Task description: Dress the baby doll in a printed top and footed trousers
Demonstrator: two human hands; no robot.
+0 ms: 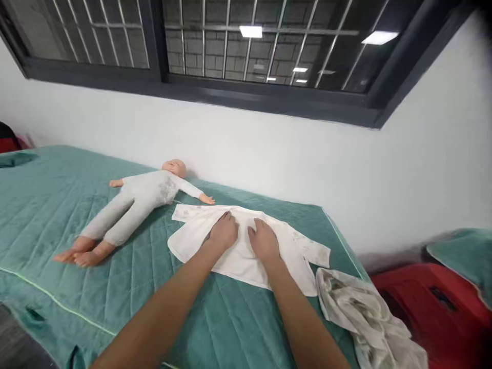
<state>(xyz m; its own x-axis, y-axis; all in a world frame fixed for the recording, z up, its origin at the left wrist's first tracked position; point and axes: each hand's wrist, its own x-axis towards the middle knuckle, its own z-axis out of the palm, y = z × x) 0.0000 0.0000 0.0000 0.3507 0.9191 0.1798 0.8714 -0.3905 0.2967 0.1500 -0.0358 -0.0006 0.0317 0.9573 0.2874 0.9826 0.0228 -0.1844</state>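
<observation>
A white long-sleeved baby shirt (pixel 240 261) lies spread out on a green quilted cover (pixel 149 302), its sleeves stretched to both sides. My left hand (pixel 225 230) is closed on the shirt's cloth near the upper middle edge, fingers curled. Just to its right, my right hand (pixel 265 241) also has bent fingers on the cloth, with its thumb a little apart; the fingertips' exact hold is partly hidden. A baby doll (pixel 146 189) in a white outfit with a grey print on the chest lies on its back to the left, arms out, feet bare.
Crumpled, pale patterned cloth (pixel 372 318) lies at the bed's right edge, beside the shirt. Beyond that edge stands a red object (pixel 426 302) with a dark handle. A white wall (pixel 269 154) and a dark-framed barred window (pixel 265 95) rise behind the bed.
</observation>
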